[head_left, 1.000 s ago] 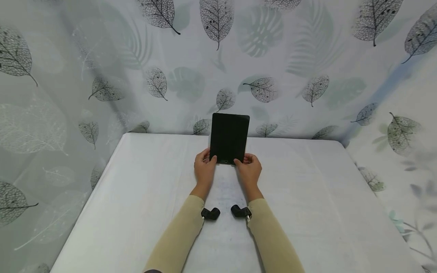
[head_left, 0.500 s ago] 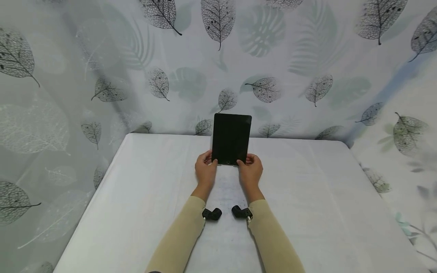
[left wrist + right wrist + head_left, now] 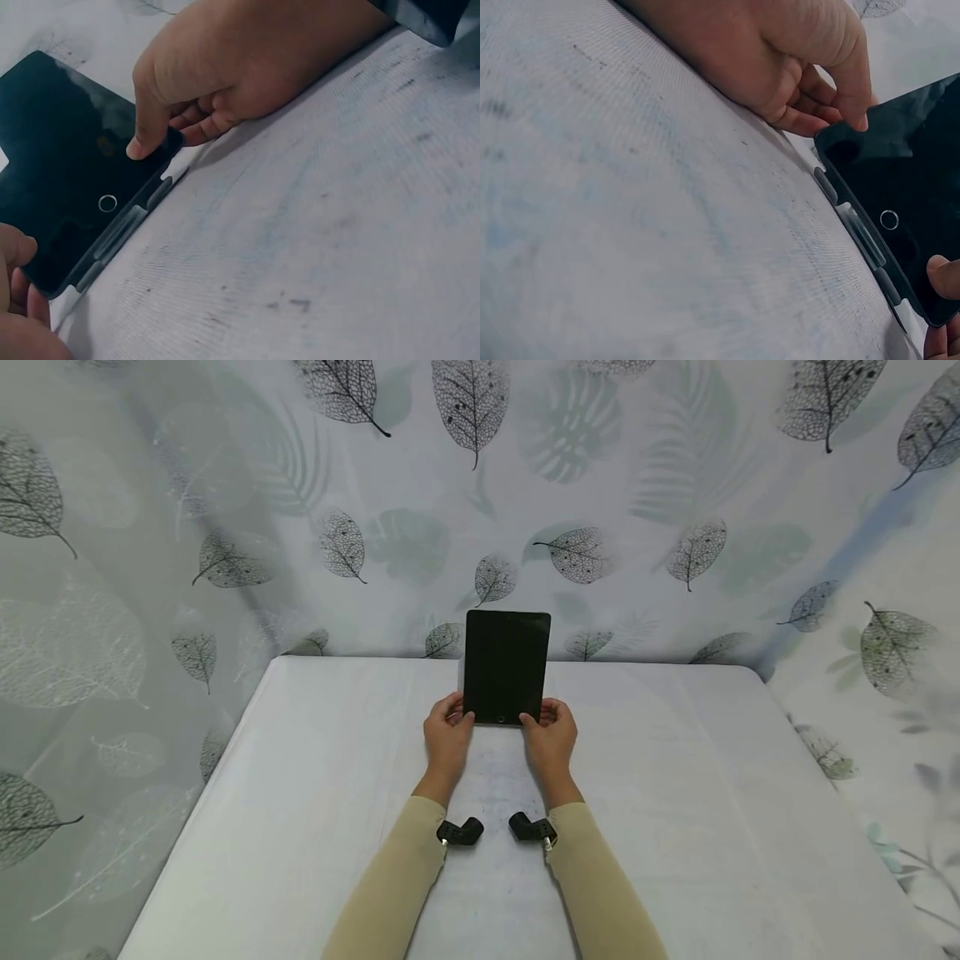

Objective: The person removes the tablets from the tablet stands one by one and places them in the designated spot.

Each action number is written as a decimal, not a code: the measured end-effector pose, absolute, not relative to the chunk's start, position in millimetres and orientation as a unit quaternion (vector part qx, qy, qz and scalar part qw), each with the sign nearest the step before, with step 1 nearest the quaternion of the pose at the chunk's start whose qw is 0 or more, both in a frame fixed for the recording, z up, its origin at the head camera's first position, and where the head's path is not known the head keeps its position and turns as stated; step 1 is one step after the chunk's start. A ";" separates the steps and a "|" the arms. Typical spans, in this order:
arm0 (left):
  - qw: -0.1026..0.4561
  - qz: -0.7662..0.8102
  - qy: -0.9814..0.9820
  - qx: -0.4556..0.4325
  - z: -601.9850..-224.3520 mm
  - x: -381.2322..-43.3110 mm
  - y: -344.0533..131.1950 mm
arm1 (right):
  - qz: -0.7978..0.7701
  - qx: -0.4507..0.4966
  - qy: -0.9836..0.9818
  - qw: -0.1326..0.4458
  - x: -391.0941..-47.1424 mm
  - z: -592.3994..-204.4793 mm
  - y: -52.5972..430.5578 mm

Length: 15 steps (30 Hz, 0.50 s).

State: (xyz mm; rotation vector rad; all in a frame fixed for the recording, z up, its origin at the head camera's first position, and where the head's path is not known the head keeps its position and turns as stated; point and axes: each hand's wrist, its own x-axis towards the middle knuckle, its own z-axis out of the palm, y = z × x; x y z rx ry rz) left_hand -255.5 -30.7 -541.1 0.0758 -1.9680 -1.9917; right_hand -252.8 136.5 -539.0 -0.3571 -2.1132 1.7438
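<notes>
A black tablet (image 3: 506,667) with a round home button stands tilted back near the table's far edge. My left hand (image 3: 447,745) grips its lower left corner, thumb on the glass and fingers behind. At the lower right corner, my right hand (image 3: 551,745) pinches it the same way. In the left wrist view, my right hand (image 3: 217,67) appears at the top and part of my left hand (image 3: 26,334) at lower left. Grey clip-like pieces (image 3: 861,232) run along the tablet's lower edge in the right wrist view. What lies behind the tablet is mostly hidden.
A white cloth covers the table (image 3: 675,793), with faint marks in the wrist views. Leaf-patterned curtains (image 3: 420,485) rise behind it and at both sides. Black wrist cameras (image 3: 461,832) sit on the inner sides of both sleeves.
Both hands keep their grip on the tablet. Small pieces that showed just below its lower edge earlier are hardly visible now in the head view. The head view has shifted slightly.
</notes>
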 end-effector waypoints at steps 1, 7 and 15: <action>0.165 -0.702 -0.692 0.028 -541.2 -255.4 -31.2 | 0.620 -0.128 -0.751 0.188 -252.3 -538.9 136.7; 0.149 -0.738 -0.658 0.034 -541.0 -252.9 -34.2 | 0.632 -0.124 -0.743 0.179 -251.1 -540.0 138.6; 0.151 -0.773 -0.615 0.014 -540.6 -255.0 -36.3 | 0.645 -0.111 -0.735 0.178 -253.6 -540.4 139.7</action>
